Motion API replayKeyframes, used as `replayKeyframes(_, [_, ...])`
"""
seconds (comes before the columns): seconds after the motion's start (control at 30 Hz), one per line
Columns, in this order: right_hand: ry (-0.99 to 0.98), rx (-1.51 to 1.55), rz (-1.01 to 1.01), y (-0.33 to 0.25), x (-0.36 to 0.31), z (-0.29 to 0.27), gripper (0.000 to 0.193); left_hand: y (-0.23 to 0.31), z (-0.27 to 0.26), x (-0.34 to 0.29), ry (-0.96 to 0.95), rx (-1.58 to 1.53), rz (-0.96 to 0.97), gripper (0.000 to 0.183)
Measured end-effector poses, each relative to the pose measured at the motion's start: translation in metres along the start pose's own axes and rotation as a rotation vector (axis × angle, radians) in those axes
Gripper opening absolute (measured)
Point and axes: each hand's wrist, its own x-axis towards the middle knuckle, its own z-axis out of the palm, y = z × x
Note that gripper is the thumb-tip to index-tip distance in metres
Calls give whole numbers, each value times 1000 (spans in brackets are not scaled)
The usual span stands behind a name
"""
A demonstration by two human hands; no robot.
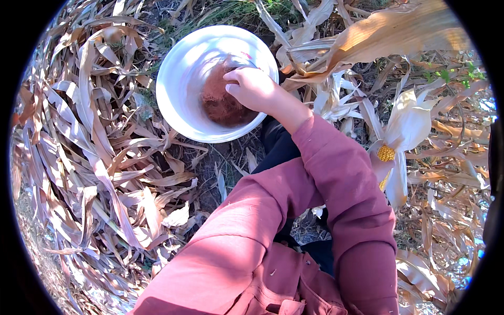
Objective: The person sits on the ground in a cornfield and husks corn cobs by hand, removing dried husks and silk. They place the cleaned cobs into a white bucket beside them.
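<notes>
The white bucket (176,86) sits among dry, crinkly leaves (113,152), round mouth up toward me, long axis running down to the ground. It looks smooth; its floor shows brown. My right hand (252,89) crosses the rim, fingers curled (I can't tell if they pinch anything). My left hand hides under my right sleeve (352,173).

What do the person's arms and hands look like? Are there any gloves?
The left sleeve and right sleeve are long, dusty red and creased, made of cloth. The right sleeve stops short of the hand. The right hand wears no glove. The left hand is hidden, so I can't tell about that one.
</notes>
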Motion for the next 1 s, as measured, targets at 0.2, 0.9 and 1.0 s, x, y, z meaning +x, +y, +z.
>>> replayKeyframes(0.2, [58,160,200,-6,-35,-63,26,5,4,-4,-11,-45,-27,56])
replayKeyframes(0.9, [867,7,855,78,-395,-23,71,21,-3,-41,-184,448,-125,46])
replayKeyframes(1.0, [988,477,875,83,-395,-11,60,29,-27,-45,-373,723,342,52])
